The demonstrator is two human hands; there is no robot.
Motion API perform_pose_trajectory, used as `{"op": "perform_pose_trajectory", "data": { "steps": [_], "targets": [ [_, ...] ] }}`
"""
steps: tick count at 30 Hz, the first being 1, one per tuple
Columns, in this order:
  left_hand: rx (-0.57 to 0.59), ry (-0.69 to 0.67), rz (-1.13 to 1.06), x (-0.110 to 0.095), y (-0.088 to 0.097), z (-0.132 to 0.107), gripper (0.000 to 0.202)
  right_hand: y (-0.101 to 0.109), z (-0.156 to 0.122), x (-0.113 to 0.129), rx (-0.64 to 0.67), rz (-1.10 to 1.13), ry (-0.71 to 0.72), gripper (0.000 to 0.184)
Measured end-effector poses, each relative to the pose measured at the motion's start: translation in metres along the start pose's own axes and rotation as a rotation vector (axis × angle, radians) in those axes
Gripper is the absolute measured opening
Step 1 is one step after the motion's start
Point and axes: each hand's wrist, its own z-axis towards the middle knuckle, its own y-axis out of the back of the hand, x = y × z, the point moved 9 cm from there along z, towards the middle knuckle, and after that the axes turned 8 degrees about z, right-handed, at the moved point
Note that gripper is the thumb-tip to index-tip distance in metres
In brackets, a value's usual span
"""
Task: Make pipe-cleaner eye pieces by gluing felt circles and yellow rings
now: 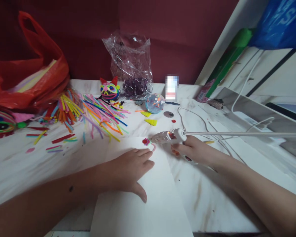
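Note:
My right hand [187, 148] is wrapped round the handle of a white hot glue gun [166, 136], whose small orange light glows. Its nozzle points left, close to a small red and purple piece [145, 142] on a white sheet of paper [143, 210]. Beside that piece curls a short pink strip [153, 146]. My left hand [130, 169] lies flat on the paper, fingers spread and thumb out, just below the small piece. Whether the nozzle touches the piece I cannot tell.
Colourful pipe cleaners [103, 117] lie heaped at the left, beside a red plastic bag [51, 75]. Behind are a decorated ball with red ears [110, 89], a clear plastic bag [133, 62] and a round clear container [155, 103]. The glue gun's cord [236, 134] runs right.

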Motion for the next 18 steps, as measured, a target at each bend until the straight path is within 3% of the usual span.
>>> {"op": "perform_pose_trajectory", "data": {
  "steps": [8,18],
  "targets": [
    [0.019,-0.006,0.005,-0.0001,-0.0008,0.0006,0.078,-0.0004,0.002,0.001,0.02,-0.018,0.054,0.031],
    [-0.01,-0.025,0.035,-0.0004,-0.0013,-0.0003,0.078,0.0004,0.0007,-0.0008,0.037,-0.05,0.006,0.035]
  ]
}}
